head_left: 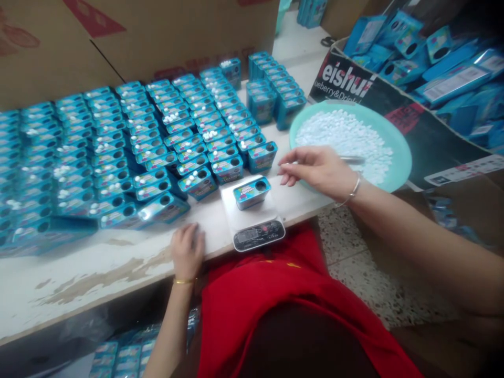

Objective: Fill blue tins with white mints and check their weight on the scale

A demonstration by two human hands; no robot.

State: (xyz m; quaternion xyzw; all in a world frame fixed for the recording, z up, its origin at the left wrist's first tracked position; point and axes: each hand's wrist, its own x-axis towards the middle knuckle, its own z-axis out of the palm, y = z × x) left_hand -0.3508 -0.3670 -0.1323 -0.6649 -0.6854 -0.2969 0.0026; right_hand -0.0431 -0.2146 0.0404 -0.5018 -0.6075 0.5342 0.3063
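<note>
My right hand [311,169] is at the near-left rim of a pale green bowl [405,157]. Its thumb and fingertips come together in a pinch; anything between them is too small to make out. White tablets [342,131] fill the bowl, and a metal utensil [352,159] lies in them behind the hand. A blue box [249,195] with a round dark hole in its top stands on a small digital scale [259,234]. My left hand [188,249] rests on the table edge left of the scale, fingers loosely bent and apart, holding nothing.
Rows of similar blue boxes [197,184], several topped with white tablets, cover the table [118,262] on the left. A large cardboard box [177,37] stands behind them. At the right, a printed carton [354,86] holds a heap of blue boxes [452,79].
</note>
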